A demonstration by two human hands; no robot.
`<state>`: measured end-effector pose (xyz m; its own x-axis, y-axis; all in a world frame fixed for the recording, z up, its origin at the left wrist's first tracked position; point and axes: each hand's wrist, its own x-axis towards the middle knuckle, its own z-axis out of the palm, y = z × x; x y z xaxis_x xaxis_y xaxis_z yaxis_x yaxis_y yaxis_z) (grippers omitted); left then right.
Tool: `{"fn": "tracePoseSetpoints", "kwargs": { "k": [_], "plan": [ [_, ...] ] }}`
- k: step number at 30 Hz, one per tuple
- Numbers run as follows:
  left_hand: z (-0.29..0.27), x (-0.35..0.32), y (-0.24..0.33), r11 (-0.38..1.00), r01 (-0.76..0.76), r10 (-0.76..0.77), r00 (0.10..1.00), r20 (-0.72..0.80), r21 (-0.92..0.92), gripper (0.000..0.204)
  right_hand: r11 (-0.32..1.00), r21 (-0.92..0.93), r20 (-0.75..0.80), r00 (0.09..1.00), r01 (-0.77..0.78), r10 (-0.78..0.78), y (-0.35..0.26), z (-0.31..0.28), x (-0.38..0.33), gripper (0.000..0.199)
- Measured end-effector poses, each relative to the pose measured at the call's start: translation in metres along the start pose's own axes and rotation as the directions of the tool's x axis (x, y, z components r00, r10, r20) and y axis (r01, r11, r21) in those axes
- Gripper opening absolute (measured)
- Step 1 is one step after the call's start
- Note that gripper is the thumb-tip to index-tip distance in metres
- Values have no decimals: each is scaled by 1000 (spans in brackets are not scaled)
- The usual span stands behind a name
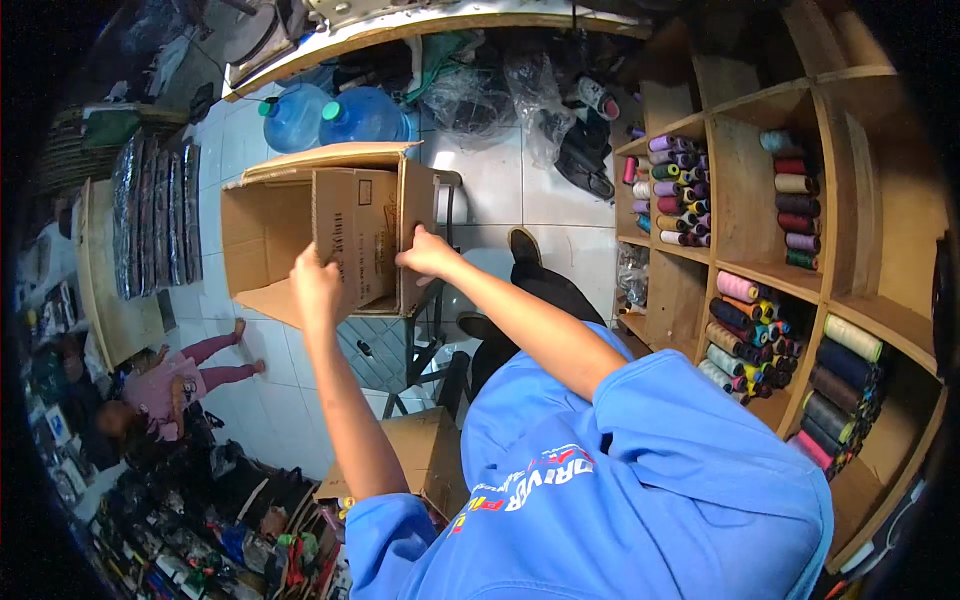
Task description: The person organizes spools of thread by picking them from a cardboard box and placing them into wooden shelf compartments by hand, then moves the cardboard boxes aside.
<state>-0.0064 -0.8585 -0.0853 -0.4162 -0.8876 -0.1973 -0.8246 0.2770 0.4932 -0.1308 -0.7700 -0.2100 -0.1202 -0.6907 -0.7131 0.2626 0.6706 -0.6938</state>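
Note:
A brown cardboard box [262, 225] with raised flaps rests on a dark grey stool [372, 355] in front of me. My left hand [316, 285] is closed on the edge of an upright flap at the box's near side. To its right, my right hand [428, 255] grips another cardboard edge, thumb and fingers on either side of it. Dark print marks the panel between my hands. Part of the box's inside shows at the left; the fingertips of both hands are partly hidden by cardboard.
Wooden shelves [712, 250] with several thread spools [738, 287] stand at the right. Two blue water jugs [365, 118] sit beyond the box. A person in pink [165, 390] is on the floor at the left. Another carton [425, 450] lies near my left elbow, beside heaped clutter [215, 525].

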Motion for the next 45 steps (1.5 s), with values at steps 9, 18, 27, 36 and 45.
{"fn": "tracePoseSetpoints", "kwargs": {
  "k": [9, 18, 27, 36, 45],
  "plan": [
    [82, -4, -14, 995, -22, 34, 992, 124, -100, 23, 1000, -9, 88, 996, -4, 5, 12, 0, 14, 64],
    [78, -29, -12, 975, -6, 23, 997, 77, -220, 27, 992, 124, 82, 996, 29, -39, 34, 8, 28, 44],
    [83, -20, -15, 984, -46, 60, 995, 80, -175, 22, 993, 73, 76, 992, 96, -102, 23, 3, 24, 29],
    [83, -14, -20, 984, -89, 106, 989, 103, -157, 34, 989, 93, 94, 988, 113, -122, 58, -71, -8, 66],
    [89, -14, 88, 886, -458, 460, 852, -248, 72, 13, 886, 463, -252, 960, 5, 126, 178, -247, -125, 58]
  ]
}}
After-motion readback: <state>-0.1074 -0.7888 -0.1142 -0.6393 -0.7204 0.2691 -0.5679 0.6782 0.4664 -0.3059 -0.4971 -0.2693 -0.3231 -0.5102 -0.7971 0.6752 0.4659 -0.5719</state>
